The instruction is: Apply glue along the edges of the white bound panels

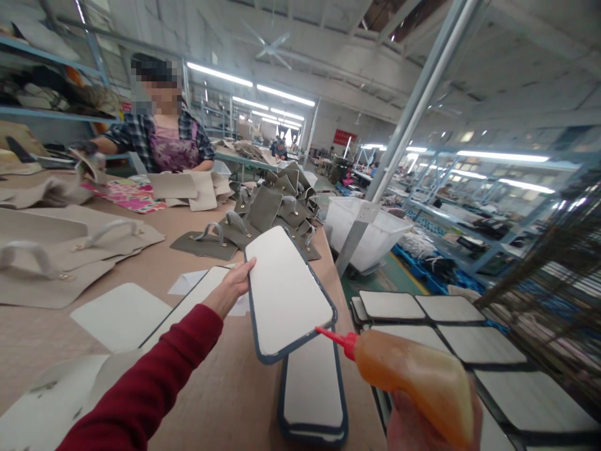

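Note:
My left hand [238, 280] grips the left edge of a white panel with a dark blue border [288, 291], holding it tilted above the table. In my right hand [408, 416] is an amber glue bottle [413, 376] with a red nozzle. Its tip touches or nearly touches the panel's lower right border; I cannot tell which. Beneath the held panel lies a stack of similar dark-edged panels [312, 382] at the table's edge. Loose white panels [123, 313] lie to the left, beside and partly behind my red sleeve.
Beige pieces with handles [107, 235] cover the table's left side. Olive-green handled pieces [263, 210] are heaped at the back. A co-worker [164, 138] stands across the table. On the right are a rack of white panels [460, 343], a metal post [399, 144] and a white bin [361, 235].

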Demonstrator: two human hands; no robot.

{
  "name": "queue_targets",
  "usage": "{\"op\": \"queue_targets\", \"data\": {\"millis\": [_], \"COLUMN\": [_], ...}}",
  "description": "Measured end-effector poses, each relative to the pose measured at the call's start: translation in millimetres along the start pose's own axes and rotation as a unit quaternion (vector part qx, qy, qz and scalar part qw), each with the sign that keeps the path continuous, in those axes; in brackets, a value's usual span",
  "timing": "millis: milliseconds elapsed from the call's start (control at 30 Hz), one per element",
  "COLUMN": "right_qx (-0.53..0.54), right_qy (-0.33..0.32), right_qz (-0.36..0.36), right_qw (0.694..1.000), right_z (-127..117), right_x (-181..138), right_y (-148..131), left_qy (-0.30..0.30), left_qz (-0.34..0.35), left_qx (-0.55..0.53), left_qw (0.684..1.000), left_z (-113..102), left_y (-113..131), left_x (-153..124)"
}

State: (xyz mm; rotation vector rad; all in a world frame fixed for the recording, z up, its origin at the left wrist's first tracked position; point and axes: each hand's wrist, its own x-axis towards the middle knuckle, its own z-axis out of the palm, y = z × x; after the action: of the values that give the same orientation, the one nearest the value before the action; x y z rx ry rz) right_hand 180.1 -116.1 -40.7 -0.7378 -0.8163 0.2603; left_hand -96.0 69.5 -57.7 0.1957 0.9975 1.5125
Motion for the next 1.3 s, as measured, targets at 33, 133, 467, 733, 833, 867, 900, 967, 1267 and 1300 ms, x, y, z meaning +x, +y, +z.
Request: {"op": "queue_targets", "data": {"millis": [33,133,467,733,833,867,900,967,1267,1300], "right_qx": [0.004,0.021,0.157,0.123,0.130,0.129,0.126,0.120,0.110,0.108], "right_qy": [-0.006,-0.022,-0.013,-0.008,-0.047,-0.058,-0.069,-0.081,-0.108,-0.113], "right_qz": [0.012,0.044,0.266,0.216,0.158,0.140,0.128,0.114,0.107,0.107], "right_qw": [1.000,0.999,0.951,0.969,0.978,0.980,0.981,0.983,0.982,0.982], "right_z": [1,0,13,14,25,29,33,38,39,38], "right_x": [-5,-22,21,67,82,86,91,97,96,94], "right_y": [2,13,9,1,-4,-6,-6,-7,0,0], "left_qy": [0.003,0.018,-0.007,-0.144,-0.205,-0.220,-0.231,-0.246,-0.259,-0.257], "left_qz": [0.002,0.021,0.118,0.078,0.045,0.038,0.034,0.027,0.009,0.008], "left_qx": [-0.001,-0.004,0.033,0.127,0.175,0.184,0.190,0.199,0.200,0.199], "left_qw": [1.000,1.000,0.992,0.978,0.962,0.957,0.954,0.948,0.945,0.946], "left_z": [1,4,21,27,30,31,33,35,37,36], "left_y": [0,1,6,15,17,18,19,22,28,28], "left_x": [1,4,-11,-44,-57,-61,-63,-68,-72,-70]}}
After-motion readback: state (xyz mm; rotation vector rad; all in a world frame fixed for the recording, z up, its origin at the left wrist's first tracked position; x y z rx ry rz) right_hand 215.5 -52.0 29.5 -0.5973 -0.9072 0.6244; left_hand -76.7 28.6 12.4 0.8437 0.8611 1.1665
